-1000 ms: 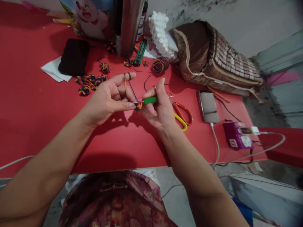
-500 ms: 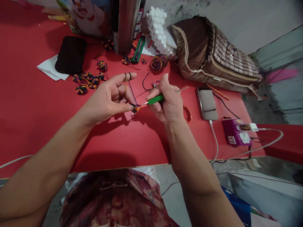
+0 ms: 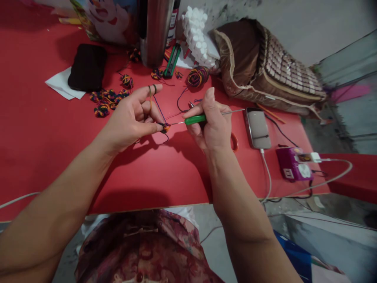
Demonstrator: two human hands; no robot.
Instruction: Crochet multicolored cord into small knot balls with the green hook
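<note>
My left hand [image 3: 132, 118] pinches a small multicoloured crochet piece [image 3: 165, 127] between thumb and fingers, with yarn wound over its raised forefinger. My right hand [image 3: 210, 125] is closed round a green-handled crochet hook [image 3: 196, 119], whose metal tip points left into the crochet piece. The yarn runs back across the red table [image 3: 44, 129] to a multicoloured yarn ball [image 3: 198, 76].
Several finished crochet flowers [image 3: 107, 99] lie near a black pouch [image 3: 87, 67] on white paper. A steel flask [image 3: 154, 31], a green cutter [image 3: 171, 61], a brown cushion [image 3: 265, 67], a phone [image 3: 257, 127] on a cable, a purple power strip [image 3: 294, 169] and red-handled scissors [image 3: 235, 142] lie around.
My right hand has drawn the hook to the right, away from the left hand, then levelled it. Both hands and the crochet piece rose slightly toward the far side.
</note>
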